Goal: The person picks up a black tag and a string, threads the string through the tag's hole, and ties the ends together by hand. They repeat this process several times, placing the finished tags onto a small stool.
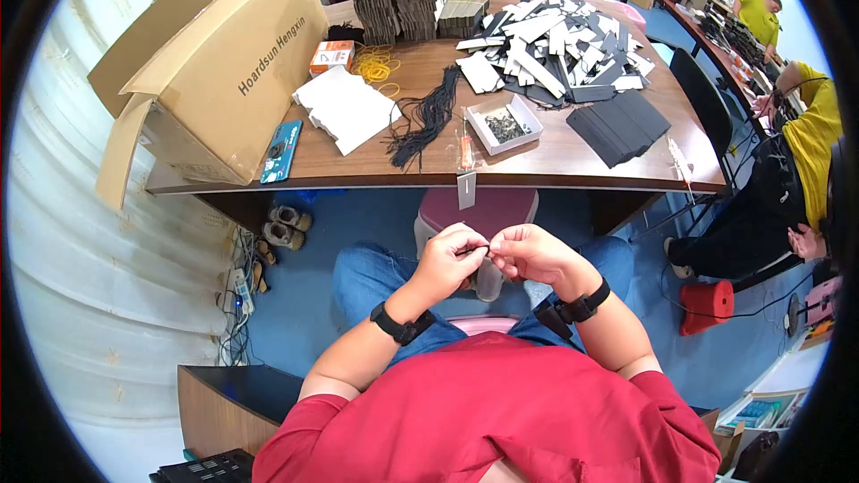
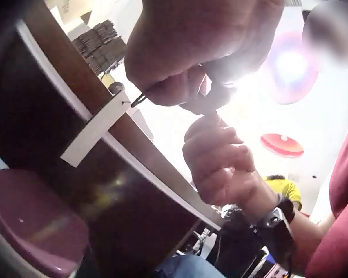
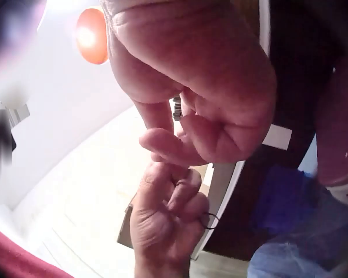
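Note:
Both hands meet above the lap, fingertips together. My left hand (image 1: 445,261) has its fingers curled and pinches a thin black cord, whose small loop (image 2: 138,101) pokes out beside the fingers in the left wrist view. The right hand (image 1: 537,255) pinches at the same spot with thumb and forefinger; the part of the cord between the fingertips is mostly hidden. Just beyond the hands, a white tag (image 1: 466,190) juts out at the table's front edge. It shows as a pale strip (image 2: 97,128) close to the cord loop in the left wrist view.
On the table (image 1: 412,181) lie a bundle of black cords (image 1: 428,121), a white box of small parts (image 1: 504,125), stacked black cards (image 1: 619,128) and a heap of black and white tags (image 1: 559,49). A large carton (image 1: 237,72) stands left. A pink stool (image 1: 479,207) is ahead.

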